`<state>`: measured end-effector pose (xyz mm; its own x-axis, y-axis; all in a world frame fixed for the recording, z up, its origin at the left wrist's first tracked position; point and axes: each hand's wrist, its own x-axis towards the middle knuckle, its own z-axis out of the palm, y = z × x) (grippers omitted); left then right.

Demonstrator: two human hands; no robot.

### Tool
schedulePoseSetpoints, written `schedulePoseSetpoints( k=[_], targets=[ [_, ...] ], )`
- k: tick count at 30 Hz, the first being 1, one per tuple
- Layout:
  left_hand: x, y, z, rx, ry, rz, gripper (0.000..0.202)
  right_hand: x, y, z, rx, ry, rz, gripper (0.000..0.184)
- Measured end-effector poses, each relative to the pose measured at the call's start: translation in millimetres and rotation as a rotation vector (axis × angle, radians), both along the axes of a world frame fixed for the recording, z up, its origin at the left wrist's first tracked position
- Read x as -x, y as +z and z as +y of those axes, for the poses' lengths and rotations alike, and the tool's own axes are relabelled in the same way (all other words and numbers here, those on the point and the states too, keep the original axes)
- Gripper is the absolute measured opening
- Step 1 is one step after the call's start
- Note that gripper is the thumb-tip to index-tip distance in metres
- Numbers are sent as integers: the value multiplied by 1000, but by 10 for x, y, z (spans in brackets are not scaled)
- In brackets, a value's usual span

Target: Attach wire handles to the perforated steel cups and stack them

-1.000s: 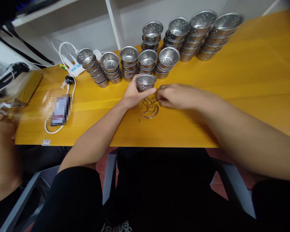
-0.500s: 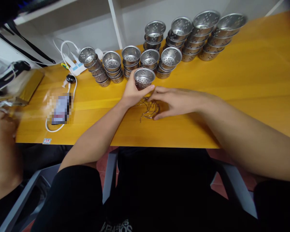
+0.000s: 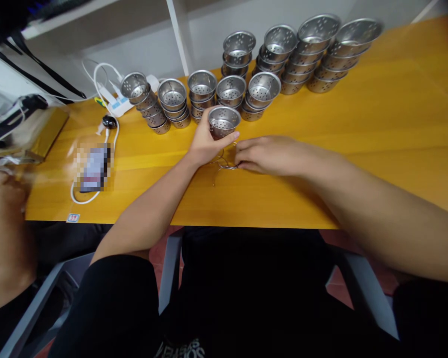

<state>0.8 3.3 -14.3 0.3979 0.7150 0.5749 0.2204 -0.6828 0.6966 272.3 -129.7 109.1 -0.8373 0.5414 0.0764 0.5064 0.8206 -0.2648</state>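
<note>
My left hand (image 3: pixel 206 145) grips a small perforated steel cup (image 3: pixel 223 121) that stands on the orange table (image 3: pixel 358 134), fingers wrapped round its side. Just right of it, my right hand (image 3: pixel 269 155) lies over a small pile of curved wire handles (image 3: pixel 221 165), its fingertips pinched on the wires. Most of the wire pile is hidden under the hand.
Stacks of the same perforated cups (image 3: pixel 203 94) line the back of the table, with larger stacks (image 3: pixel 321 49) at the far right. A phone (image 3: pixel 93 169), white cable and power strip (image 3: pixel 114 102) lie at left. Another person's hand (image 3: pixel 2 199) is at the left edge.
My right hand has closed from a flat spread over the wires to a pinch and slid slightly left. The cup in my left hand has barely moved.
</note>
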Motion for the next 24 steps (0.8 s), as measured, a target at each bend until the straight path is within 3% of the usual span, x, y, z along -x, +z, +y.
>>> schedulePoseSetpoints(
  k=[3,6,13,24],
  targets=[
    [14,-38,43,-29,2,-3,116,111,90,-106,-18,-110,-132,23],
    [30,-44,58,-51,4,-7,115,142,124,-129,-18,-115,-157,20],
    [35,-105,143,-81,2,-48,118,21,44,-16,4,-54,-22,13],
    [77,-138,199,-133,-109,-104,104,-87,88,13,-11,-3,300,7]
  ],
)
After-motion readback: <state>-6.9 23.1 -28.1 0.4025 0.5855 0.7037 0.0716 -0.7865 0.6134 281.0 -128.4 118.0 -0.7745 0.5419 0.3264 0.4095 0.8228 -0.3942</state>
